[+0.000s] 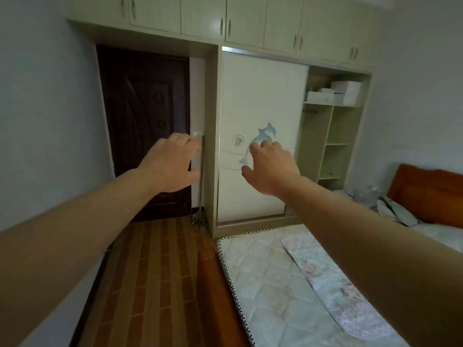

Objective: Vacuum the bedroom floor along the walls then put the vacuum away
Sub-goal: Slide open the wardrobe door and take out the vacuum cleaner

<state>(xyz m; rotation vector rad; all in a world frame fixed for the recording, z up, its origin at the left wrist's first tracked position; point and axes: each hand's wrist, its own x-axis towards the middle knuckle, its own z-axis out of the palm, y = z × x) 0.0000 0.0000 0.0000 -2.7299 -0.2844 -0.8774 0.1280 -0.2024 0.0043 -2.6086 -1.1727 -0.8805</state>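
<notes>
The left hand [172, 161] reaches the white vacuum [198, 139] beside the dark door [142, 108]; I cannot tell whether it grips. The right hand [270, 166] is spread and empty before the wardrobe [263, 96].

Dim, flat indoor light; soft overall blur, wide-angle bending at edges, faint glare on cream overhead cabinets [250, 18].

Vacuum [198, 135] between door [142, 121] and wardrobe [263, 96]; mattress [270, 284] before wardrobe.

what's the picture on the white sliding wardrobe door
Blue dolphins on the white wardrobe door, clearest in the head view.
</notes>
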